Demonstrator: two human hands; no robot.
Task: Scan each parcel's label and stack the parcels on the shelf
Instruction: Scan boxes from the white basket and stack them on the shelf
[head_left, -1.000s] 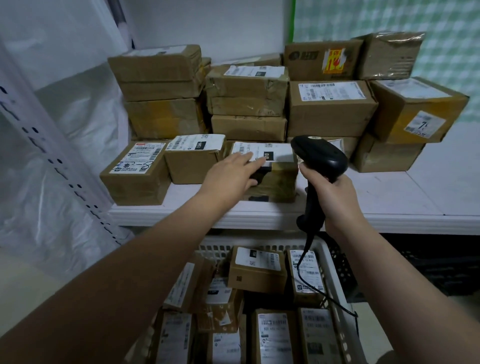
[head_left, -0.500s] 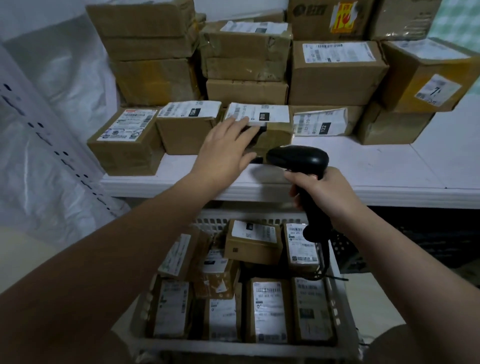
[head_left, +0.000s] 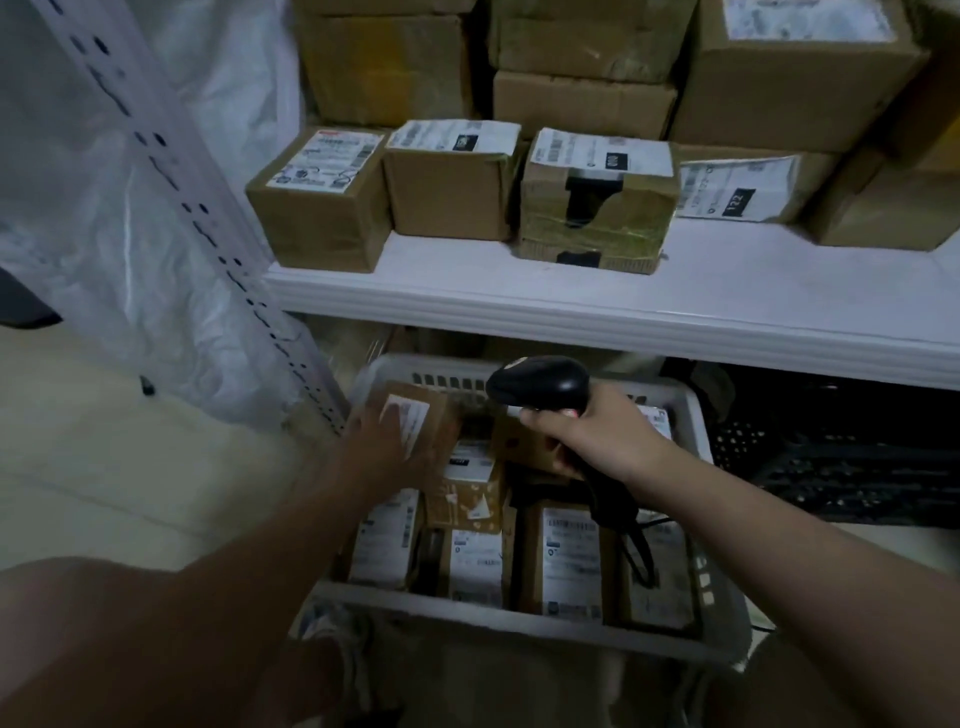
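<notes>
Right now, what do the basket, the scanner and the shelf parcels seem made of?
The basket: white moulded plastic, matte, going by its slotted walls. The scanner: black hard plastic, slightly glossy; its top catches light. The shelf parcels: brown cardboard, dull, probably under clear tape given shiny wrinkles, with white paper labels.

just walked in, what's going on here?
A person is working through parcels in a white basket below the shelf. Their left hand is on a tilted parcel at the basket's back left; motion blur hides the grip. The right hand grips a black barcode scanner above the basket. Labelled boxes sit stacked on the shelf.
</notes>
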